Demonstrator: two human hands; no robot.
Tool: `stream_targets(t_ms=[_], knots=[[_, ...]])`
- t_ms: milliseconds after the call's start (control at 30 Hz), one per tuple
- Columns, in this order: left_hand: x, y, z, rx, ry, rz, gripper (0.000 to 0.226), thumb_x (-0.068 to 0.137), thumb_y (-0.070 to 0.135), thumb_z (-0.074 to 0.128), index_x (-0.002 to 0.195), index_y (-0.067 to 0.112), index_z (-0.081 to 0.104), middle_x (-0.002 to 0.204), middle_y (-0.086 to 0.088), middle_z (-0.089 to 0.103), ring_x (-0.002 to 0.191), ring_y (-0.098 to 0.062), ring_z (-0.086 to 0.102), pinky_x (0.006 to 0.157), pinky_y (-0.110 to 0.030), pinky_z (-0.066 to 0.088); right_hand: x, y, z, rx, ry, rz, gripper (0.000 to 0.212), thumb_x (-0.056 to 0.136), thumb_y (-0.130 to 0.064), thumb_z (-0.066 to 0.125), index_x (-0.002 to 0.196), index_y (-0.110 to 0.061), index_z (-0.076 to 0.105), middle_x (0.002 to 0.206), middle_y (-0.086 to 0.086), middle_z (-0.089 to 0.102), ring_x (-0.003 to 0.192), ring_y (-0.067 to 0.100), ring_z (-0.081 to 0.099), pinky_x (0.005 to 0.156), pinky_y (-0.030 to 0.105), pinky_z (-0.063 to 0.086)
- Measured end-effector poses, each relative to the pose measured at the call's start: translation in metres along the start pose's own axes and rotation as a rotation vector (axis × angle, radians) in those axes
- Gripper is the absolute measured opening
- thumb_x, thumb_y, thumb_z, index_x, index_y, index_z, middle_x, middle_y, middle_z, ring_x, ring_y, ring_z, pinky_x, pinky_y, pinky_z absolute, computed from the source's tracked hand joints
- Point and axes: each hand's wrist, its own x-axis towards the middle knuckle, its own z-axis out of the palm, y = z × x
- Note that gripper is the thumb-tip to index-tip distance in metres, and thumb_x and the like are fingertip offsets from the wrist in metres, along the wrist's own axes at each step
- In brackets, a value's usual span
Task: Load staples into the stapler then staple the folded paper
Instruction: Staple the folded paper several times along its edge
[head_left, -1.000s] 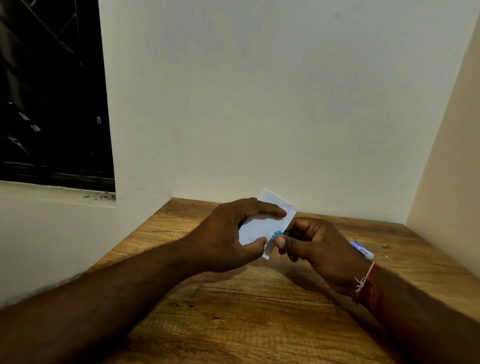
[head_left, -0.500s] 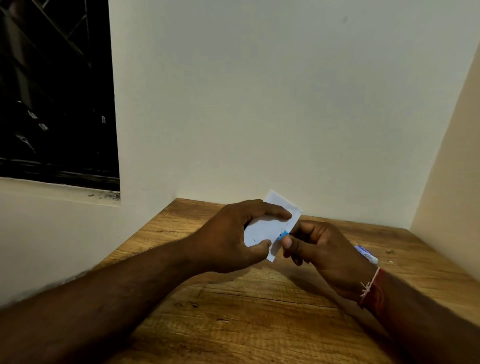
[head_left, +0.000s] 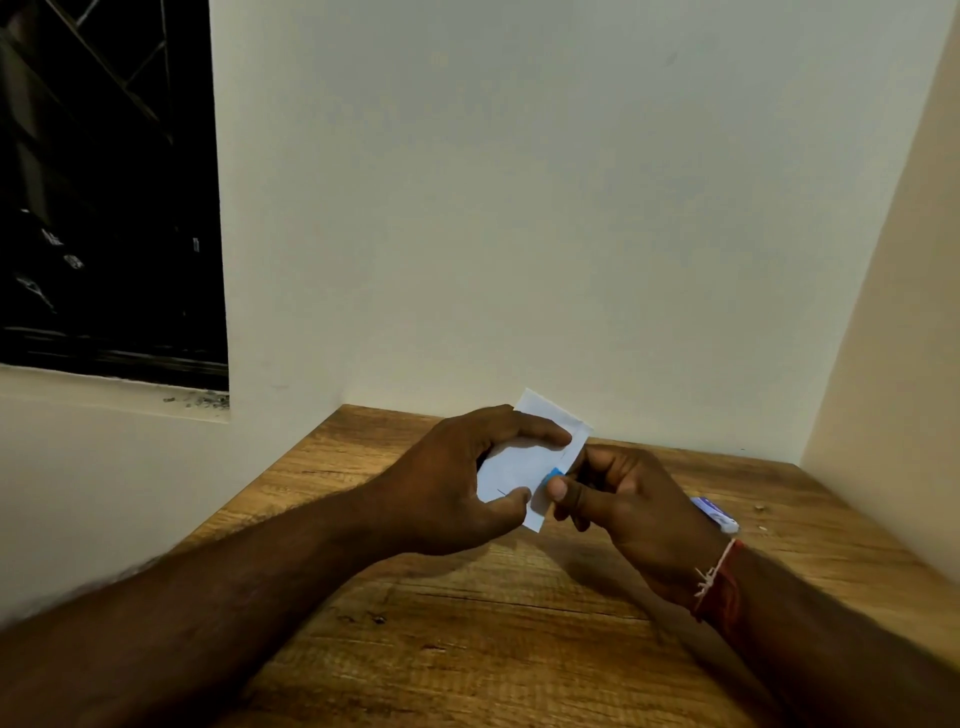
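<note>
Head view, single entry.

Item 1: folded paper (head_left: 519, 465), white, held above the table (head_left: 467, 649), tilted. Pinched by the left hand (head_left: 452, 483): index finger curled over the upper face, thumb pressed on the lower face, remaining fingers hidden behind the sheet. A short dark mark sat just beside the thumb tip, possibly a staple already driven; too small to tell.

Item 2: stapler (head_left: 555, 474), only a small blue tip showing, at the paper's right edge, just above the right thumbnail. Body concealed inside the right hand (head_left: 623, 499), whose fingers were curled closed around it, thumb on top. Whether the paper's edge sat inside the stapler's mouth could not be told.

Item 3: small white and blue box (head_left: 717, 514), lying on the table beyond the right knuckles, apart from both hands; probably the staple box.

Step judged: stapling stage, loading apparently done. Next move called for: a firm squeeze by thumb against fingers, with the left pinch keeping the layers aligned and clear of the stapler's tip.
</note>
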Motion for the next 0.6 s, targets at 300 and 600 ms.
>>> stream_targets(t_ms=[300, 600], knots=[[0.002, -0.016, -0.001, -0.216, 0.073, -0.181, 0.045, 0.098, 0.019, 0.084, 0.131, 0.045, 0.068, 0.140, 0.010, 0.068, 0.109, -0.018, 0.079, 0.081, -0.045, 0.070, 0.007, 0.011, -0.021, -0.330, -0.002, 0.072, 0.019, 0.090, -0.035, 0.088, 0.107, -0.029, 0.084, 0.096, -0.008, 0.082, 0.077, 0.004, 0.071, 0.071, 0.019, 0.055], [0.004, -0.014, 0.002, -0.308, 0.131, -0.261, 0.031, 0.099, 0.006, 0.080, 0.113, 0.031, 0.067, 0.127, 0.002, 0.075, 0.098, -0.016, 0.083, 0.069, -0.025, 0.059, 0.003, 0.009, -0.012, -0.819, -0.085, 0.168, 0.046, 0.083, -0.056, 0.089, 0.124, -0.038, 0.077, 0.111, -0.023, 0.063, 0.106, 0.002, 0.061, 0.085, 0.019, 0.050]])
